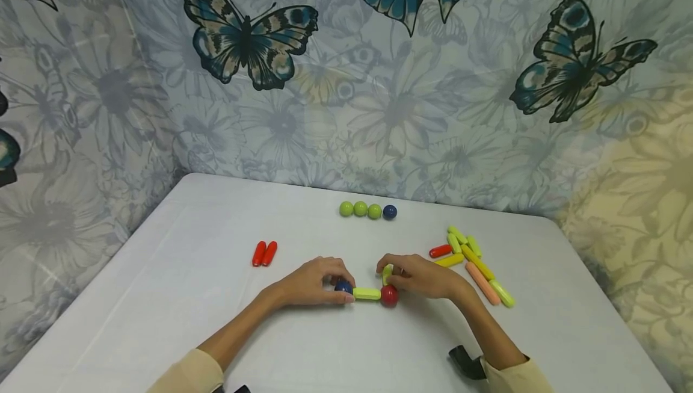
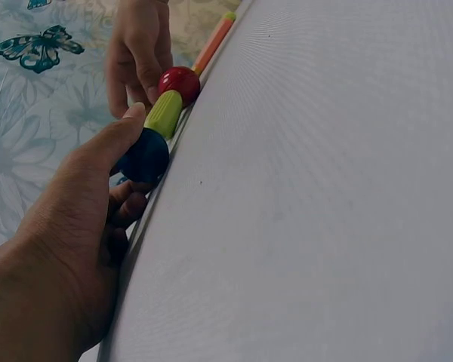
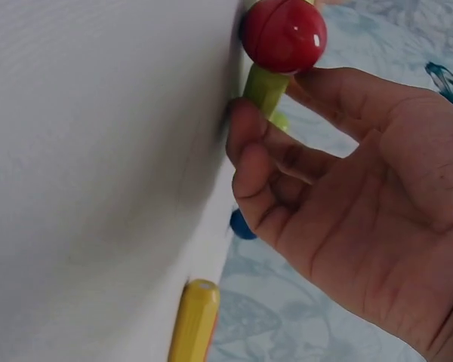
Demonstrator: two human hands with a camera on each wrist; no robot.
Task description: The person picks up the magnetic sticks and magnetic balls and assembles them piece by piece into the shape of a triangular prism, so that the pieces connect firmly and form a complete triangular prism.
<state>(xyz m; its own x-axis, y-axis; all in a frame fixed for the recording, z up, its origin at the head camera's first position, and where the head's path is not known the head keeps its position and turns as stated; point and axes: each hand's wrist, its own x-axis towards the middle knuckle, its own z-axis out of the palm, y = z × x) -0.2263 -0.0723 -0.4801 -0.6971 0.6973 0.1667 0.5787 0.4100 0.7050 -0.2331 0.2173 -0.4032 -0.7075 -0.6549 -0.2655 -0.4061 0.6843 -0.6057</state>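
The left hand (image 1: 314,280) has thumb and fingers curled round a glossy dark-blue ball (image 1: 343,286), apparently of plastic. The right hand (image 1: 421,275) pinches an upright-looking light-green rod (image 1: 387,275) at a glossy red ball (image 1: 388,296). A ribbed light-green crosspiece (image 1: 367,293) spans the gap from the blue ball to the red one. The joined piece thus lies between the hands, at the near middle of the white-covered table (image 1: 216,218). The left grip probably steadies one end, while the right governs the angle of the rod at the other; how deeply that rod is seated cannot be told. Count in the piece: two balls, two rods.

Beyond the left hand lie two red rods (image 1: 258,253), side by side and nearly parallel, presumably paired for easy reach. Near the right hand is a loose cluster of eight rods: one short red rod (image 1: 440,251), two yellow rods (image 1: 477,262), one orange rod (image 1: 483,283) and four light-green rods (image 1: 473,246), lying at varied angles, some touching. Near the far edge, three green balls (image 1: 360,208) and one navy ball (image 1: 390,212) form a row of four, probably lined up to keep balls apart from rods. Behind rises a butterfly-printed backdrop (image 1: 379,158).
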